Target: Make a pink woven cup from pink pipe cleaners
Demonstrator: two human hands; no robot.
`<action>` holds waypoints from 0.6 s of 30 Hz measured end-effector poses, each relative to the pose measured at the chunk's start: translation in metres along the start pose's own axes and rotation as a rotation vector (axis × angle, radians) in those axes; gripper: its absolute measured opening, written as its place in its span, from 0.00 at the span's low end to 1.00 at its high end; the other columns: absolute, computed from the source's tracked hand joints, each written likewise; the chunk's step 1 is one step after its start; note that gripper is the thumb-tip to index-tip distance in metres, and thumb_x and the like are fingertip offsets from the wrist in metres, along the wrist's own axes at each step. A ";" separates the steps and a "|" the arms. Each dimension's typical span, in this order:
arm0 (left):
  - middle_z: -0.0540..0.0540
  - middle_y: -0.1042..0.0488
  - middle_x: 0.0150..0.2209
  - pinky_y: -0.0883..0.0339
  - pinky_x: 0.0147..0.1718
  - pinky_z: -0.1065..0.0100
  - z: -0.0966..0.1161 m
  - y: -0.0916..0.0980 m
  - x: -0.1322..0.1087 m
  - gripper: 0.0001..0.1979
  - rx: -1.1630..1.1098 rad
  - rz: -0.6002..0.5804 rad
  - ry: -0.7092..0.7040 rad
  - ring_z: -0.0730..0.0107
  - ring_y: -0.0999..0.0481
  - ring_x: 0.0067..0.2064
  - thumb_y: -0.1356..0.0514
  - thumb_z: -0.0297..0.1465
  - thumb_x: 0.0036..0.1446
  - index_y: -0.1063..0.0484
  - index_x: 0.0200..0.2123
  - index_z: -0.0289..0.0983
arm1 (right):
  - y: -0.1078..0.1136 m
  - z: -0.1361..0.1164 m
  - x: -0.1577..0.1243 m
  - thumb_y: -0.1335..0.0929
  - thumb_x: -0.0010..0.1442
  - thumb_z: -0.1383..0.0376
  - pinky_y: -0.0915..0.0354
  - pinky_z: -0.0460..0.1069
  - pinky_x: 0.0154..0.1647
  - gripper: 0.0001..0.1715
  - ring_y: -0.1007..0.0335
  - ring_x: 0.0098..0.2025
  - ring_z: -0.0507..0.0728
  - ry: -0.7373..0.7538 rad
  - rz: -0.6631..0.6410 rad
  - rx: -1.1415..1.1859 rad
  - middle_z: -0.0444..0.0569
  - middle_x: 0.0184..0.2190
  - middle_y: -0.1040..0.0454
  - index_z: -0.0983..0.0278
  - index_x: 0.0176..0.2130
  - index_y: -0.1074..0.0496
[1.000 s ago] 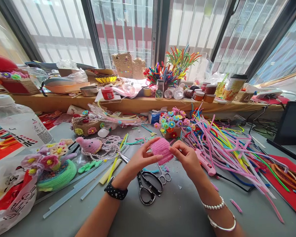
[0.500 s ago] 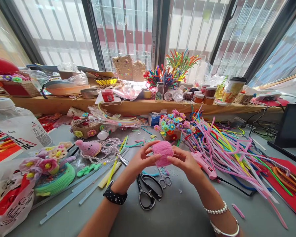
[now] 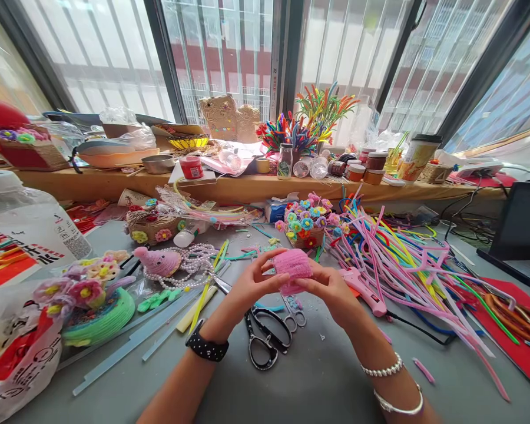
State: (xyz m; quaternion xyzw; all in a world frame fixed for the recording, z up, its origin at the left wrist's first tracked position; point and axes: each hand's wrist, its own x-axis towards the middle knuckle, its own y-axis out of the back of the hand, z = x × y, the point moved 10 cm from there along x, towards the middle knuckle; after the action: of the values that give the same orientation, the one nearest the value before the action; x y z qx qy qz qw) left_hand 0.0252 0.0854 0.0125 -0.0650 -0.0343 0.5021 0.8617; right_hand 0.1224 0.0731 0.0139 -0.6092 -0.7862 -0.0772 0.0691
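Left hand (image 3: pixel 252 287) and right hand (image 3: pixel 334 294) grip a pink fuzzy piece (image 3: pixel 292 264). Black scissors (image 3: pixel 268 334) lie on the counter (image 3: pixel 318 383).

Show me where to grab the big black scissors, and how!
I'd take the black scissors by their two handle loops, coming from the near side of the table. The loops lie uncovered and point toward that side, while the blade end points away, mostly hidden behind the left hand, which holds the pink fuzzy piece.

No text reads clearly: the lettering on the bottle label (image 3: pixel 37 232) and plastic bag (image 3: pixel 24 377) is indistinct.
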 end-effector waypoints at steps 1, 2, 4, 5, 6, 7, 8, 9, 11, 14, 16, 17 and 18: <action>0.42 0.28 0.43 0.34 0.41 0.63 0.000 0.000 0.000 0.26 0.009 -0.003 -0.002 0.60 0.30 0.46 0.37 0.36 0.45 0.37 0.49 0.40 | 0.000 0.000 0.000 0.31 0.52 0.58 0.41 0.52 0.50 0.11 0.37 0.49 0.58 -0.003 0.003 0.002 0.48 0.44 0.29 0.60 0.34 0.23; 0.42 0.28 0.43 0.34 0.41 0.63 0.000 0.000 0.001 0.26 0.018 -0.005 -0.004 0.59 0.30 0.47 0.37 0.36 0.45 0.37 0.49 0.40 | 0.000 0.000 0.000 0.31 0.52 0.58 0.41 0.52 0.50 0.11 0.37 0.49 0.58 -0.005 0.006 0.004 0.48 0.44 0.29 0.60 0.33 0.23; 0.42 0.28 0.44 0.34 0.41 0.63 -0.001 0.001 0.001 0.27 0.031 -0.008 -0.006 0.58 0.32 0.48 0.36 0.36 0.44 0.37 0.49 0.40 | 0.000 0.000 0.000 0.31 0.51 0.58 0.41 0.52 0.49 0.11 0.37 0.49 0.59 -0.002 0.009 0.011 0.49 0.44 0.29 0.60 0.32 0.22; 0.42 0.28 0.44 0.34 0.41 0.63 -0.001 0.001 0.002 0.27 0.033 -0.008 -0.006 0.58 0.32 0.49 0.36 0.36 0.44 0.37 0.49 0.40 | 0.000 0.000 0.000 0.31 0.51 0.58 0.41 0.52 0.49 0.11 0.37 0.49 0.59 0.000 0.011 0.015 0.49 0.45 0.29 0.60 0.32 0.22; 0.42 0.28 0.44 0.35 0.41 0.63 -0.001 0.001 0.002 0.27 0.031 -0.008 -0.007 0.58 0.32 0.49 0.36 0.36 0.44 0.37 0.49 0.40 | 0.000 0.001 0.000 0.31 0.51 0.57 0.41 0.53 0.49 0.11 0.37 0.49 0.59 0.001 0.014 0.021 0.49 0.45 0.29 0.60 0.31 0.22; 0.42 0.28 0.44 0.35 0.42 0.63 -0.001 0.002 0.002 0.27 0.029 -0.008 -0.008 0.58 0.32 0.49 0.36 0.36 0.44 0.37 0.49 0.40 | 0.001 0.001 0.000 0.31 0.50 0.57 0.41 0.52 0.49 0.11 0.37 0.49 0.59 0.000 0.016 0.027 0.49 0.45 0.30 0.60 0.31 0.22; 0.42 0.28 0.44 0.35 0.42 0.63 -0.001 0.001 0.001 0.27 0.027 -0.009 -0.009 0.58 0.32 0.48 0.37 0.36 0.45 0.37 0.49 0.40 | 0.001 0.002 0.001 0.31 0.50 0.57 0.40 0.52 0.49 0.11 0.37 0.49 0.59 -0.001 0.017 0.035 0.48 0.45 0.30 0.60 0.31 0.22; 0.42 0.28 0.44 0.35 0.42 0.64 -0.001 0.001 0.001 0.26 0.028 -0.012 -0.009 0.59 0.31 0.48 0.37 0.36 0.45 0.37 0.49 0.40 | 0.001 0.002 0.001 0.31 0.49 0.57 0.40 0.52 0.48 0.12 0.36 0.48 0.59 -0.004 0.019 0.046 0.48 0.44 0.29 0.60 0.31 0.22; 0.41 0.28 0.45 0.34 0.41 0.64 -0.001 0.001 0.001 0.25 0.031 -0.011 -0.009 0.59 0.31 0.48 0.37 0.35 0.45 0.36 0.49 0.40 | 0.001 0.003 0.001 0.31 0.49 0.57 0.39 0.52 0.47 0.12 0.35 0.46 0.58 -0.009 0.023 0.065 0.48 0.42 0.29 0.61 0.31 0.22; 0.41 0.29 0.46 0.33 0.40 0.64 -0.003 0.001 0.001 0.24 0.013 0.009 0.009 0.59 0.30 0.47 0.37 0.35 0.45 0.35 0.48 0.41 | 0.001 0.004 0.002 0.32 0.50 0.57 0.39 0.51 0.46 0.11 0.35 0.44 0.57 -0.011 0.031 0.064 0.47 0.40 0.29 0.61 0.30 0.23; 0.42 0.29 0.47 0.32 0.39 0.64 -0.004 0.004 0.001 0.23 -0.021 0.045 0.022 0.60 0.29 0.45 0.36 0.35 0.44 0.34 0.47 0.42 | 0.001 0.002 0.002 0.32 0.51 0.56 0.40 0.51 0.47 0.13 0.36 0.45 0.57 0.003 0.033 0.047 0.48 0.40 0.29 0.61 0.30 0.23; 0.42 0.29 0.46 0.32 0.38 0.64 -0.005 0.006 0.001 0.23 -0.039 0.072 0.025 0.60 0.28 0.44 0.36 0.34 0.43 0.33 0.46 0.42 | 0.002 0.001 0.002 0.33 0.51 0.55 0.40 0.51 0.47 0.14 0.36 0.45 0.57 0.011 0.041 0.045 0.48 0.40 0.29 0.62 0.31 0.24; 0.43 0.28 0.45 0.32 0.37 0.65 -0.005 0.010 0.002 0.23 -0.057 0.104 0.025 0.61 0.28 0.44 0.36 0.34 0.43 0.33 0.46 0.42 | 0.005 0.001 0.002 0.33 0.52 0.55 0.41 0.51 0.47 0.15 0.36 0.45 0.57 0.019 0.061 0.051 0.49 0.40 0.29 0.62 0.32 0.24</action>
State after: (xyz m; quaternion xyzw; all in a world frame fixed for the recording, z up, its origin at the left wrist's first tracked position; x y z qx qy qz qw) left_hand 0.0184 0.0910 0.0058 -0.0972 -0.0342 0.5443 0.8325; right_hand 0.1265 0.0769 0.0136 -0.6302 -0.7682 -0.0610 0.0944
